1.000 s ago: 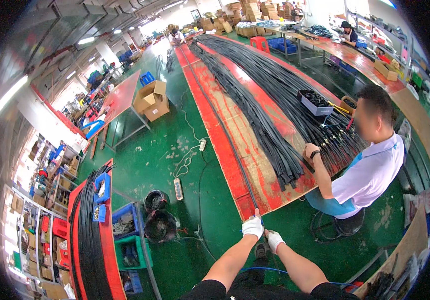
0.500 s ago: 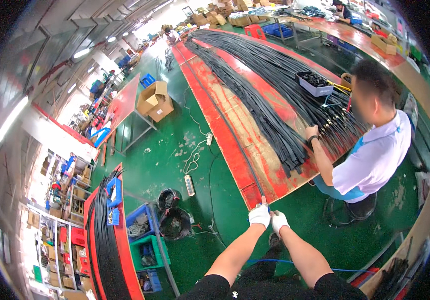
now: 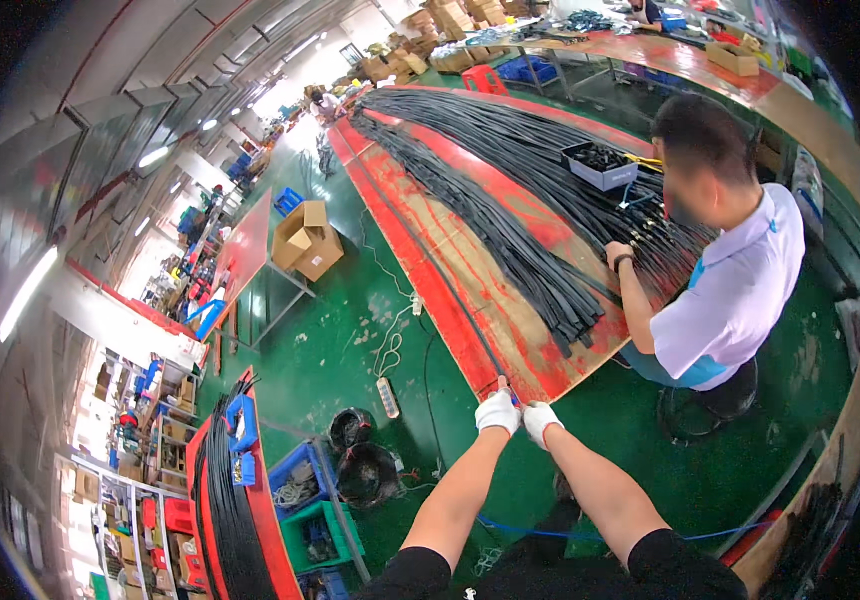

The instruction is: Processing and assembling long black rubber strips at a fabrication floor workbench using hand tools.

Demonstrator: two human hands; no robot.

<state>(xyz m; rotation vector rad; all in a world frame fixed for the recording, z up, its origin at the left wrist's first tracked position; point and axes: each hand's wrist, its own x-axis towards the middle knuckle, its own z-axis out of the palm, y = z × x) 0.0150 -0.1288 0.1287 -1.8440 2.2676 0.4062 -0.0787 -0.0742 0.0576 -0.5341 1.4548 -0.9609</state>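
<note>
My left hand point(image 3: 498, 411), in a white glove, is closed around the near end of a long black cable point(image 3: 477, 330) at the table's front edge. This cable runs away from me along the left side of the red table point(image 3: 440, 312). Close beside it my right hand point(image 3: 541, 419), also white-gloved, has its fingers curled. A small blue part point(image 3: 516, 399) shows between the hands; its kind, and which hand has it, I cannot make out. Right of the cable lies a loose bundle of black cables point(image 3: 510, 250), apart from my hands.
A co-worker point(image 3: 720, 270) sits at the table's right, one hand on a wider cable bundle point(image 3: 550, 165) bearing a grey box point(image 3: 602, 165). Left on the floor are a power strip point(image 3: 387, 397), black buckets point(image 3: 365, 472) and a carton point(image 3: 307, 241). A blue hose point(image 3: 600, 537) crosses near my feet.
The whole view has shifted, so the table and floor things sit differently in it. My hands remain at the table's front edge, the left still gripping the cable. The co-worker's pose is much the same.
</note>
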